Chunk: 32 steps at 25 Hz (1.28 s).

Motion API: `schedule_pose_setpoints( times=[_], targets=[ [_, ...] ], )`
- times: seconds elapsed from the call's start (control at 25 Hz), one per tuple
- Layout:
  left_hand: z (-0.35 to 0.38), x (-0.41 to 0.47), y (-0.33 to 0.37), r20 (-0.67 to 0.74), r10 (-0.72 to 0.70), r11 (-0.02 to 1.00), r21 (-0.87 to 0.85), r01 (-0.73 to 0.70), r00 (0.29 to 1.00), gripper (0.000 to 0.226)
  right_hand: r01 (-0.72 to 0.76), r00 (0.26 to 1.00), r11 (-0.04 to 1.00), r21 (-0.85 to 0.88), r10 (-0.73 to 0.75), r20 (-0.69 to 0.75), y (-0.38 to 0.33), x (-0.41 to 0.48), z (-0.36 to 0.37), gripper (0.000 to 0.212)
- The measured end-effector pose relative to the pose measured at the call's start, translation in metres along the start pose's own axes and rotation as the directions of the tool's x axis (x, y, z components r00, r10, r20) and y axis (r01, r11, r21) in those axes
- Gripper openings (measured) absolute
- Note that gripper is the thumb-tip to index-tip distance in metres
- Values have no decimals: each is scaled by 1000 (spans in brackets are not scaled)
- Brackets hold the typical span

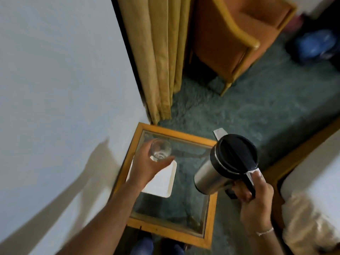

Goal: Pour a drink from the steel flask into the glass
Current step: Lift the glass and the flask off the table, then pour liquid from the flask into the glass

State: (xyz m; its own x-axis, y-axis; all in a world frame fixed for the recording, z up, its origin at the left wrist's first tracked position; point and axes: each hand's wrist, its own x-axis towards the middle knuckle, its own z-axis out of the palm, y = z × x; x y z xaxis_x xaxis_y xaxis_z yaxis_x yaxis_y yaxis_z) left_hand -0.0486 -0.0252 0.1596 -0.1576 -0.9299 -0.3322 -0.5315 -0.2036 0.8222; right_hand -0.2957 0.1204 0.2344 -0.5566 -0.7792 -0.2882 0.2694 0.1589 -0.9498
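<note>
My left hand (147,165) grips a clear empty glass (160,149) and holds it above the far left part of the glass-topped table (172,230). My right hand (254,193) is wrapped around the black handle of the steel flask (211,176), lifted over the table's right edge. The flask has a black lid (236,152) that looks closed. It stands nearly upright, leaning a little toward the glass, about a hand's width to the right of it. No liquid is flowing.
A white rectangular tray (161,183) lies on the table under my left hand. A pale wall runs along the left. Yellow curtains (160,52) and an orange armchair (233,34) stand behind on green carpet. A bed edge (312,190) is at the right.
</note>
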Motion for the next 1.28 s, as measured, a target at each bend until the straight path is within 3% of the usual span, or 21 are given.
schedule_pose_setpoints(
  times=[0.12,0.32,0.48,0.6,0.84,0.92,1.08,1.28],
  targets=[
    [-44,-13,80,-9,144,989,-39,-145,989,50,19,999,1000,-19,-18,28,-99,1,16,87],
    [-106,-20,207,-14,336,937,-91,-336,942,62,140,983,990,33,-143,114,-244,7,40,67],
    [-151,-21,300,-100,464,874,-111,-473,880,56,248,954,968,30,-249,165,-352,16,63,46],
    [-177,-24,360,-118,519,836,-138,-531,847,53,301,935,954,-3,-294,197,-422,13,80,42],
    [-207,-27,431,-143,536,828,-104,-551,832,64,319,922,940,-124,-277,271,-515,-6,105,50],
    [-211,-32,443,-130,530,834,-101,-543,838,57,311,919,930,-197,-241,311,-535,-12,111,46],
    [-213,-41,452,-121,547,825,-85,-558,828,52,322,916,850,-417,-168,365,-558,-19,123,52],
    [-215,-52,455,-96,580,809,-50,-586,809,66,360,890,743,-564,-91,447,-578,-26,134,51]
  ],
)
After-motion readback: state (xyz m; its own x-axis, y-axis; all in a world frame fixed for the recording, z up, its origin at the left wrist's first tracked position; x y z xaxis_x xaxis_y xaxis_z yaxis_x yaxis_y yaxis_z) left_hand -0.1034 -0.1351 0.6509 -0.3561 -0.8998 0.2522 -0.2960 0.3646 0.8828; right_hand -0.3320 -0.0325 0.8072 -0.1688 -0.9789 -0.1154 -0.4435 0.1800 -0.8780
